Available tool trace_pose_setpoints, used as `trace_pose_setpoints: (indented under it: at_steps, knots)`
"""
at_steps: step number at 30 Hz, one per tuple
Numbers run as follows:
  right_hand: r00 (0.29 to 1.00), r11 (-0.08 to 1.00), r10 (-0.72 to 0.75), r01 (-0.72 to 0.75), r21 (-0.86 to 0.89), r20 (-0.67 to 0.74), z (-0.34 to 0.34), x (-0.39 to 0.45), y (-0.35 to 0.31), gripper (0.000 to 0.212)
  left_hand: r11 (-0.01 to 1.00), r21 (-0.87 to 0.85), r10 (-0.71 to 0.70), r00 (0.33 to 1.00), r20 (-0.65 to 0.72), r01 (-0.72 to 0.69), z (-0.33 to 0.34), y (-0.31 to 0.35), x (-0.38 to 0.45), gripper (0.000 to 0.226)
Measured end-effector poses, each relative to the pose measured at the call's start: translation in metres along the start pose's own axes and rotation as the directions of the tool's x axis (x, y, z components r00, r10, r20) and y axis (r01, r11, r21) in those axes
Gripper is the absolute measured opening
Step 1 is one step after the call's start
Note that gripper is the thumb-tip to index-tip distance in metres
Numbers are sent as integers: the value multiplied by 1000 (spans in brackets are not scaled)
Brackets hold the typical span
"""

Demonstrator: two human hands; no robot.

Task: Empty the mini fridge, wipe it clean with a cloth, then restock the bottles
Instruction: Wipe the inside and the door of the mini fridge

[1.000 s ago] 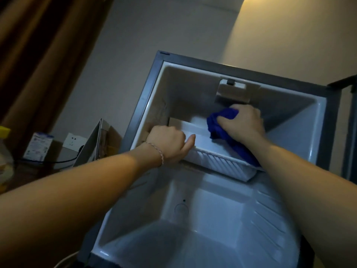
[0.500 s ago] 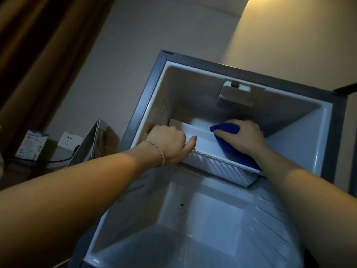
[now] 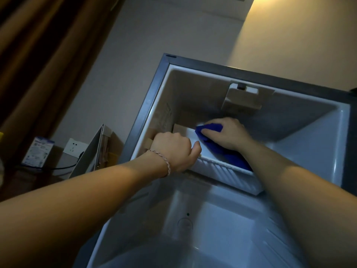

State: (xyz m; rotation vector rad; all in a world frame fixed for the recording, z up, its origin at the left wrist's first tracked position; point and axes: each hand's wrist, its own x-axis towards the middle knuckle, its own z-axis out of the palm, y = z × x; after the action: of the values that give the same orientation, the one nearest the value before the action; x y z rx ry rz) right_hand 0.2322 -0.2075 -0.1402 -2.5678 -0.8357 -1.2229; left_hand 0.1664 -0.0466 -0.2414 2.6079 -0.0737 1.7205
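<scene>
The mini fridge (image 3: pixel 146 105) stands open with a white interior and no bottles in sight. A white ribbed tray (image 3: pixel 228 174) sits across its upper part. My left hand (image 3: pixel 173 149) grips the tray's left front corner, fingers curled over the rim. My right hand (image 3: pixel 226 134) presses a blue cloth (image 3: pixel 222 153) flat onto the tray's inner surface. The cloth trails back under my right wrist. A boxy thermostat housing (image 3: pixel 243 99) hangs from the fridge ceiling above my right hand.
Left of the fridge a grey folder-like board (image 3: pixel 90 153) leans upright. Further left a small white and blue box (image 3: pixel 37 151) stands by a wall socket (image 3: pixel 74 148) with a dark cable. A brown curtain (image 3: pixel 38 55) hangs at the left.
My right hand has slid the blue cloth leftward and toward the front across the tray. My left hand has kept its grip on the tray corner. The view has shifted slightly.
</scene>
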Motion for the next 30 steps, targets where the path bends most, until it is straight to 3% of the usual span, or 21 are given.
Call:
trace_pose_setpoints:
  at_steps: [9, 18, 24, 30]
  knots:
    - [988, 985, -149, 152, -86, 47, 24, 31, -45, 46, 998, -20, 58, 996, -65, -59, -3, 1, -6, 54]
    - [988, 979, -139, 147, -142, 64, 21, 23, -39, 47, 995, -5, 100, 994, -35, -100, -7, -2, -8, 54]
    - [998, 990, -15, 22, -138, 55, -5, -8, 4, 50, 997, 7, 79, 997, 4, -79, -4, -4, -6, 60]
    - [981, 982, 183, -179, -66, 68, -43, -39, 57, 36, 998, 20, 59, 998, 4, -59, -7, -2, -8, 55]
